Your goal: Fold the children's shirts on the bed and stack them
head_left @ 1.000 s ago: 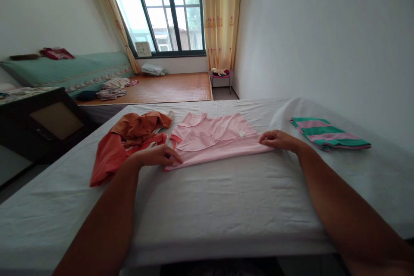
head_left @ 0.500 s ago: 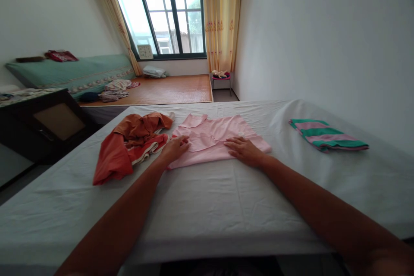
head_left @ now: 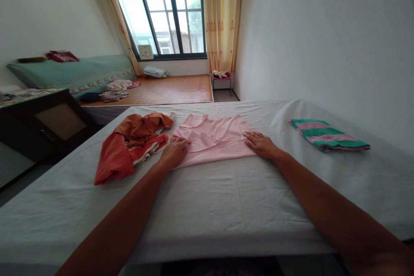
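A pink garment [head_left: 215, 138] lies folded flat on the white sheet of the bed [head_left: 226, 207] in front of me. My left hand [head_left: 174, 152] rests palm down on its left edge, fingers together and flat. My right hand [head_left: 262, 144] presses flat on its right edge. Neither hand holds anything. Just left of my left hand sits a crumpled orange garment [head_left: 129, 142], touching the pink one.
A folded green and pink striped cloth [head_left: 326, 135] lies at the right of the bed near the white wall. A dark cabinet [head_left: 45, 123] stands to the left. Beyond are a wooden platform bed [head_left: 168, 88] with clothes, a small stool [head_left: 221, 78] and a window.
A second ago my hands pinched the pink garment's near corners. They then laid flat on it, and my right hand has since slid rightward to its right edge.
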Demonstrator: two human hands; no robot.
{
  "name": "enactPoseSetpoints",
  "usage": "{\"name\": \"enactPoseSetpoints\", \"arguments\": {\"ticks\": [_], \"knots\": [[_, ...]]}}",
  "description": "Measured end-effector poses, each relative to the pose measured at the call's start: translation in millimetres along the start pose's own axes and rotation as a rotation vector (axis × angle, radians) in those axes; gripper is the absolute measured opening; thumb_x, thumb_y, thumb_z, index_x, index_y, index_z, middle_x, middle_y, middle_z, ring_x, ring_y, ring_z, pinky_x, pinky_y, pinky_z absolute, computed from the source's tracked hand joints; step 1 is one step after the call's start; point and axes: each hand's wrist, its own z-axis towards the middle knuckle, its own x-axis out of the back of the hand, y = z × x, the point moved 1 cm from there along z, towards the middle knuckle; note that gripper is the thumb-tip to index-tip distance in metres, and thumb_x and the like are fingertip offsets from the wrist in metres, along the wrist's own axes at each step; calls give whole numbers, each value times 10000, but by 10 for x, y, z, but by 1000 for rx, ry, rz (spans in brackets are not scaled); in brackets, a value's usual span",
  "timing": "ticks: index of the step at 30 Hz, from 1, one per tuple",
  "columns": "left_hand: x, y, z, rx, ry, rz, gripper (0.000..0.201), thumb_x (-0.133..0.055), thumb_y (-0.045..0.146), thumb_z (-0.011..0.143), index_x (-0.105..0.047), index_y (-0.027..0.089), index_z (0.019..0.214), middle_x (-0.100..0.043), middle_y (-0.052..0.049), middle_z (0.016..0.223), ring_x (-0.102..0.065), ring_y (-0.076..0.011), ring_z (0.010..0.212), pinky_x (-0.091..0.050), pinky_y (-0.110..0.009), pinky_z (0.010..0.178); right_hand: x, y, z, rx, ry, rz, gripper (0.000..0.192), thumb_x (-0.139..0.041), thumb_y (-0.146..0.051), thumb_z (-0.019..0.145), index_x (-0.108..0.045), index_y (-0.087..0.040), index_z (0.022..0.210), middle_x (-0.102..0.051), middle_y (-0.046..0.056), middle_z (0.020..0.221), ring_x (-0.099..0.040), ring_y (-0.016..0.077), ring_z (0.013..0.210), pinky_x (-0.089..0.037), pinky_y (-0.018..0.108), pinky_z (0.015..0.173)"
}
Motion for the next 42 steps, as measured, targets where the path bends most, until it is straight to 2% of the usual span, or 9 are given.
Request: {"name": "enactPoseSetpoints", "arguments": {"ticks": [4, 8, 13, 23, 26, 30, 34, 38, 42], "knots": [[-10, -27, 1, 18, -9, 50, 384, -417, 242, 904, -643, 182, 1209, -629, -95, 1221, -530, -254, 1149, -371, -401, 1053, 58, 36, -18, -103, 98, -62, 571, -253, -471, 975, -443, -190, 1434, -430, 84, 1487, -359, 266, 1381, -287, 447, 1131], [4, -4, -3, 29, -14, 68, 384, -419, 247, 908, -639, 187, 1216, -625, -92, 1222, -532, -256, 1130, -394, -389, 1025, 106, -228, -28, 118, 229, -40, 553, -272, -442, 983, -447, -170, 1432, -422, 89, 1490, -309, 240, 1411, -231, 411, 1164], [24, 21, -10, 36, -15, 57, 382, -418, 245, 907, -640, 185, 1212, -627, -95, 1219, -525, -262, 1137, -393, -401, 1023, 51, -461, -47, 238, 24, 56, 550, -248, -480, 988, -434, -232, 1443, -408, 45, 1501, -337, 230, 1401, -270, 429, 1146], [-50, -10, -17, 119, -35, 45, 363, -390, 280, 937, -582, 209, 1237, -572, -99, 1313, -485, -258, 1225, -344, -455, 1068, 173, -866, 380, 339, -38, 117, 620, -232, -563, 968, -413, -224, 1455, -405, 55, 1503, -342, 211, 1399, -228, 388, 1164], [-62, -14, -32, 154, -49, 67, 403, -380, 294, 943, -520, 198, 1309, -536, -114, 1361, -463, -266, 1262, -342, -462, 1072, 96, -697, 609, 285, -114, 103, 631, -205, -567, 965, -368, -241, 1479, -347, 35, 1536, -298, 205, 1421, -215, 381, 1167], [-55, -19, -48, 160, -78, 79, 420, -366, 315, 949, -500, 210, 1333, -498, -95, 1412, -429, -270, 1303, -344, -458, 1075, -54, -179, 817, 91, -116, 24, 627, -172, -544, 962, -293, -262, 1508, -238, 6, 1581, -199, 197, 1456, -167, 405, 1181], [-38, -32, -41, 167, -99, 74, 424, -357, 326, 949, -500, 224, 1335, -476, -89, 1438, -405, -284, 1325, -314, -494, 1092, -41, 100, 926, -90, -116, -29, 643, -176, -534, 955, -291, -225, 1507, -242, 64, 1578, -254, 240, 1437, -217, 471, 1155], [-32, -49, -23, 157, -116, 51, 434, -358, 332, 945, -507, 211, 1334, -471, -98, 1443, -384, -309, 1340, -302, -508, 1092, 79, -225, 1021, -109, -2, -81, 596, -246, -505, 966, -409, -190, 1445, -380, 121, 1513, -334, 280, 1395, -266, 523, 1114], [-30, -58, -27, 173, -121, 31, 426, -379, 339, 941, -506, 237, 1334, -461, -90, 1454, -373, -319, 1350, -295, -507, 1093, 12, -780, 1082, 249, -11, 12, 540, -231, -467, 987, -409, -253, 1449, -378, 29, 1522, -319, 194, 1407, -240, 398, 1153]]}}
